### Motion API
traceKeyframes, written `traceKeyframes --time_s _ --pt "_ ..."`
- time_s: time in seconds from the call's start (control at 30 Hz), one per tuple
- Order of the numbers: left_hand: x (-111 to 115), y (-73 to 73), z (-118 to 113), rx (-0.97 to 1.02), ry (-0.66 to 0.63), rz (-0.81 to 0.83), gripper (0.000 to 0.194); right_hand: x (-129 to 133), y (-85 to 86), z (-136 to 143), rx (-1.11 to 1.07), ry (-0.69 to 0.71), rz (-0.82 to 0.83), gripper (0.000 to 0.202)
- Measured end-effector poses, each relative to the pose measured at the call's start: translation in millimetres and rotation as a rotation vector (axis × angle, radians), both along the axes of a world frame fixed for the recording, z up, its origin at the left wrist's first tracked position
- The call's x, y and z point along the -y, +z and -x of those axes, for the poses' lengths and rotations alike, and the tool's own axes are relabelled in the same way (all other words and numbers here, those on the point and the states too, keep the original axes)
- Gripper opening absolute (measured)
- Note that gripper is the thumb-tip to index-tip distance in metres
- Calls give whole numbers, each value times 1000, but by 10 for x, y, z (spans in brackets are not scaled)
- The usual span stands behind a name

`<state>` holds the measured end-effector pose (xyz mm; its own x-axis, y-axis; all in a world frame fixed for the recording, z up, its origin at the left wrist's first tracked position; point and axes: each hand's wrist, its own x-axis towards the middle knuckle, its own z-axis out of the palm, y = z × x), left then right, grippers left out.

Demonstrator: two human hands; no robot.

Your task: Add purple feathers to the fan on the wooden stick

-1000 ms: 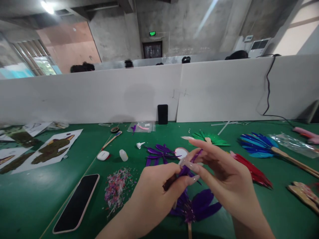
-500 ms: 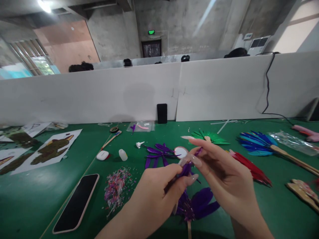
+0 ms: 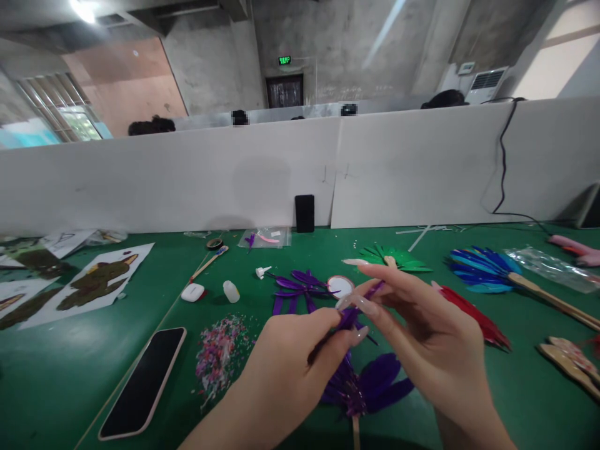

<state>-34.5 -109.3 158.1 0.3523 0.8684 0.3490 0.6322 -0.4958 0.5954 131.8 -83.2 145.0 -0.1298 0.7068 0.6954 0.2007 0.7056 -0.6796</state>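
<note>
Between both hands is a purple feather (image 3: 347, 320), partly covered by fingers. My left hand (image 3: 293, 359) pinches its lower part between thumb and forefinger. At the upper end, my right hand (image 3: 415, 322) holds the tip between thumb and fingers, with the forefinger stretched out to the left. Below the hands lies a fan of purple feathers (image 3: 375, 387) fixed to a wooden stick (image 3: 356, 431); its left part is half hidden by my left hand. Loose purple feathers (image 3: 302, 290) are spread behind, beside a small round white dish (image 3: 340, 287).
On the green table (image 3: 220, 431) lie a phone (image 3: 144, 382), coloured clippings (image 3: 220, 353), a small white bottle (image 3: 231, 291) and a toothbrush (image 3: 209, 264). Green feathers (image 3: 407, 261), red feathers (image 3: 478, 315) and a blue feather fan (image 3: 480, 269) lie to the right. A white partition (image 3: 187, 181) stands behind.
My right hand has shifted slightly right and up along the feather. My left hand has moved a little left, still pinching it. The things on the table stay where they were.
</note>
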Motion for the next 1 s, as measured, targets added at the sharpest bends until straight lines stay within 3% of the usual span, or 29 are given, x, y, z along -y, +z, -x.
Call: traceKeyframes --time_s 0.13,0.27,0.5,0.73,1.0 --pt "2 -19 2 -104 20 -205 25 2 5 5 11 -33 -15 42" --pt "11 -35 -6 -129 19 -281 25 14 -3 10 32 -63 -47 43" --pt "15 -33 -39 -109 8 -286 28 11 -27 30 55 -88 -68 43" --pt "34 -34 -54 -75 -41 -168 26 5 -6 19 48 -167 -163 43" --pt "45 -16 -10 -63 1 -141 28 11 -35 -49 54 19 -40 51"
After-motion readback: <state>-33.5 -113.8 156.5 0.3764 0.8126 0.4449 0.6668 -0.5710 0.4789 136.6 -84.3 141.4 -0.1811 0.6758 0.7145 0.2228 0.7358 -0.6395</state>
